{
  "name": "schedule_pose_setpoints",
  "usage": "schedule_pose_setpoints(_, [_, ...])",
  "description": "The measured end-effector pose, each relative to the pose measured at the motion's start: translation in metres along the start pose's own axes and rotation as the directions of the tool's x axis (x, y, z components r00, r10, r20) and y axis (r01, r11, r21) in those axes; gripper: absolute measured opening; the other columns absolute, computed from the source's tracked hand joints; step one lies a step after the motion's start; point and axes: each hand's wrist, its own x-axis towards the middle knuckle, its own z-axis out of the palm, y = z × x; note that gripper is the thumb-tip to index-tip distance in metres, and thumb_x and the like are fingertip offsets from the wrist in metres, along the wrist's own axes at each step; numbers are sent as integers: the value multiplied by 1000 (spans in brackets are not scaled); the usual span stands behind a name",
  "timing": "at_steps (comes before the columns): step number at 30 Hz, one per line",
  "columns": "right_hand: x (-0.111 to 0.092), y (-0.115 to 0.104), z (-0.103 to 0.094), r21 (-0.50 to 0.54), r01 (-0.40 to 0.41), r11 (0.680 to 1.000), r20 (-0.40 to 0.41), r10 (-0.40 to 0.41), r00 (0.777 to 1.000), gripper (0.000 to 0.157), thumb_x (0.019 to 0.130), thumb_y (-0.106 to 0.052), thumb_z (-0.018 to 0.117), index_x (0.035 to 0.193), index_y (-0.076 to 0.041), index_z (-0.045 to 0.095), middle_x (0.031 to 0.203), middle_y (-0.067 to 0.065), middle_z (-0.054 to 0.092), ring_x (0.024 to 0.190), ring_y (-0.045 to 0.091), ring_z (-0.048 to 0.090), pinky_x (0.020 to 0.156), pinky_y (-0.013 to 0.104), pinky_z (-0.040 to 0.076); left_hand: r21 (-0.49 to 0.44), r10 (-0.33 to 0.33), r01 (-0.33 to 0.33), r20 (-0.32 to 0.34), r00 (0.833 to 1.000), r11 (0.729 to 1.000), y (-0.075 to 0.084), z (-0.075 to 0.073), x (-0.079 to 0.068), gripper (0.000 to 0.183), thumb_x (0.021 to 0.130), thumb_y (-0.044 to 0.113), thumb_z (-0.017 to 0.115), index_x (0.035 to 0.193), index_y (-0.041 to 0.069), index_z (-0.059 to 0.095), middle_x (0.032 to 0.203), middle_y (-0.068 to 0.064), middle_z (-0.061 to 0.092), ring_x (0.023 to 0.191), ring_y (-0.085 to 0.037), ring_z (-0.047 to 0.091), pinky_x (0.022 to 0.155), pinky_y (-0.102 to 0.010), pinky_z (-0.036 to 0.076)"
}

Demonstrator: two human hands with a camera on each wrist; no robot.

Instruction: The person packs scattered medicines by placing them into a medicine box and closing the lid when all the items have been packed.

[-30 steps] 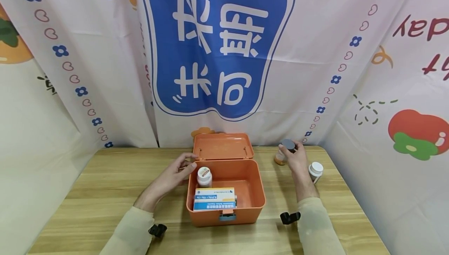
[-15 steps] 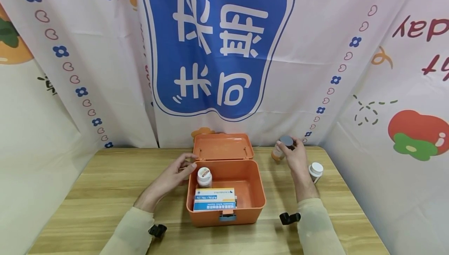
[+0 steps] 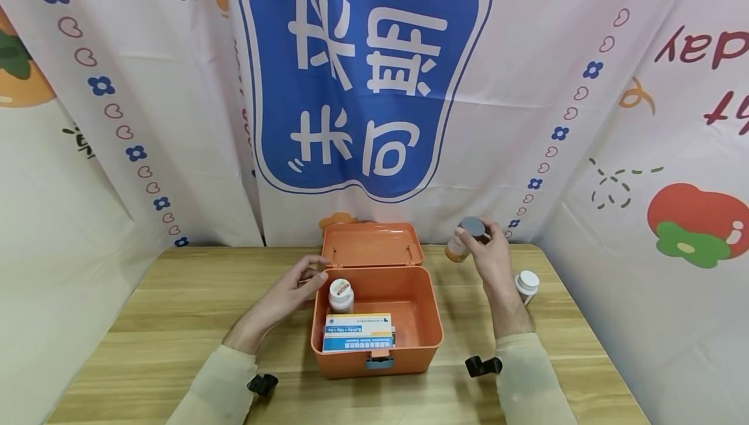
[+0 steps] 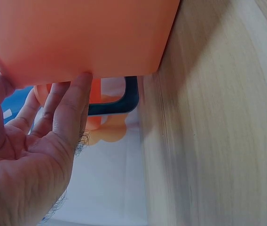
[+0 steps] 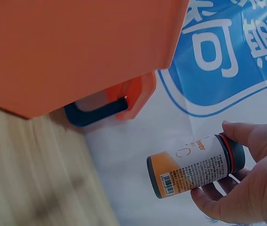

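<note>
My right hand [image 3: 494, 257] grips a pill bottle [image 5: 187, 165] by its dark cap, thumb on one side and fingers on the other. Its label is white and orange with a barcode. In the head view the bottle tilts, its base pointing left, above the back right of the table. An open orange storage box [image 3: 409, 364] stands mid-table. My left hand [image 3: 288, 295] touches its back left corner, thumb at the rim and relaxed fingers along the wall. Inside, a white bottle [image 3: 341, 296] stands behind a blue-and-white medicine carton [image 3: 358, 332].
Another white-capped bottle [image 3: 527, 285] stands at the table's right side, beside my right wrist. The box lid [image 3: 372, 244] leans back near the printed curtain [image 3: 503, 119]. A dark carrying handle [image 4: 131, 96] sticks out behind the box. Wooden tabletop [image 3: 146, 321] extends to both sides.
My right hand has raised the pill bottle and moved it slightly left and toward the back, tilting it further. The left hand and the box stay put.
</note>
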Motion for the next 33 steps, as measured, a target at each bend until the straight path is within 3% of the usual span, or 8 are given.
schedule_pose_setpoints(6, [-9, -13, 4, 12, 33, 999, 16, -33, 999, 74, 95, -36, 80, 155, -10, 44, 158, 17, 47, 145, 32, 50, 124, 46, 44, -2, 3, -3, 5, 1000, 1000, -1, 0, 0, 49, 109, 48, 55, 151, 26, 45, 143, -21, 56, 133, -35, 60, 105, -55, 59])
schedule_pose_setpoints(13, [-15, -23, 10, -7, 68, 998, 26, -68, 997, 68, 94, -37, 81, 150, -11, 50, 149, 14, 53, 133, 27, 56, 109, 33, 50, 7, 6, -6, 3, 1000, 1000, -1, 0, 1, 48, 109, 48, 54, 150, 26, 45, 142, -21, 57, 132, -35, 61, 104, -55, 60])
schedule_pose_setpoints(33, [-35, -46, 23, -39, 116, 992, 90, -113, 990, 67, 93, -43, 81, 147, -14, 53, 146, 12, 55, 131, 26, 56, 106, 33, 51, 9, -1, 1, -2, 1000, 1000, -1, 0, 0, 47, 109, 48, 55, 150, 27, 45, 142, -21, 57, 132, -35, 61, 103, -55, 60])
